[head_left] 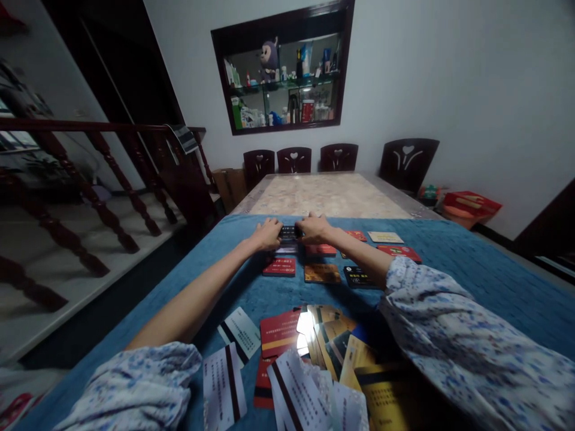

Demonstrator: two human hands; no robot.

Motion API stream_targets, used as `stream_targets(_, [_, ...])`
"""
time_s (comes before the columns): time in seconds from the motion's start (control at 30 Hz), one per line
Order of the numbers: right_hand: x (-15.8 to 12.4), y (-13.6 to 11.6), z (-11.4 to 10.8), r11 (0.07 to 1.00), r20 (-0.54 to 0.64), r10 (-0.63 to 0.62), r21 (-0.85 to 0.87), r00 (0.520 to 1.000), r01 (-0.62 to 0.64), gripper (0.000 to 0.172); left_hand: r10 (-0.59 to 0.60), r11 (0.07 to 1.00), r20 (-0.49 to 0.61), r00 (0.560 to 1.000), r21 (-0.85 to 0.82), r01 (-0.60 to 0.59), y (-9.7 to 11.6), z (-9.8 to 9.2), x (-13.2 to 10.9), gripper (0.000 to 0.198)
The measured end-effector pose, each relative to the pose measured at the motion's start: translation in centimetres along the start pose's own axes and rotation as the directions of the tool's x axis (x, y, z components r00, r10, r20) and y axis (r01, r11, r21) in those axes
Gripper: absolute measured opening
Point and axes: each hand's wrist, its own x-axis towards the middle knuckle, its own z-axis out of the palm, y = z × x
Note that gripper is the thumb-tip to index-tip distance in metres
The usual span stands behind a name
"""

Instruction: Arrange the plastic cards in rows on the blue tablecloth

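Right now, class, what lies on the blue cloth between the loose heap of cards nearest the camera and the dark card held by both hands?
In the head view, a row of three cards: red, brown, black.

Blue cloth (471, 263); red card (279, 266); floral sleeves (453, 335).

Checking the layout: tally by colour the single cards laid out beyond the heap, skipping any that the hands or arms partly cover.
Red plastic cards: 4
Black plastic card: 1
Brown plastic card: 1
Cream plastic card: 1
Total: 7
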Motion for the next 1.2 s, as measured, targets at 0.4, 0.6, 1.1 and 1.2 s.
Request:
stream_targets(0.4, [3.5,0.4,0.9,0.999,0.068,0.051,0.006,0.996,-0.051,0.046,-0.009,1.000,0.051,0.999,-0.010,0.010,-2.0,1.7,4.0,0.039])
stream_targets(0.6, [4.7,0.9,1.3,0.999,0.104,0.049,-0.007,0.993,-0.048,0.044,-0.009,1.000,0.099,0.995,-0.022,0.012,-2.7,2.6,5.8,0.038])
stream_targets(1.1, [7.3,1.0,1.8,0.993,0.194,0.105,0.032,0.975,-0.113,0.047,-0.014,0.997,0.221,0.975,-0.076,0.032,-3.7,3.1,7.8,0.040])
stream_targets(1.2, [7.3,1.0,1.7,0.992,0.218,0.110,0.041,0.970,-0.122,0.048,-0.010,0.996,0.232,0.973,-0.088,0.031,-3.7,3.1,8.0,0.040])
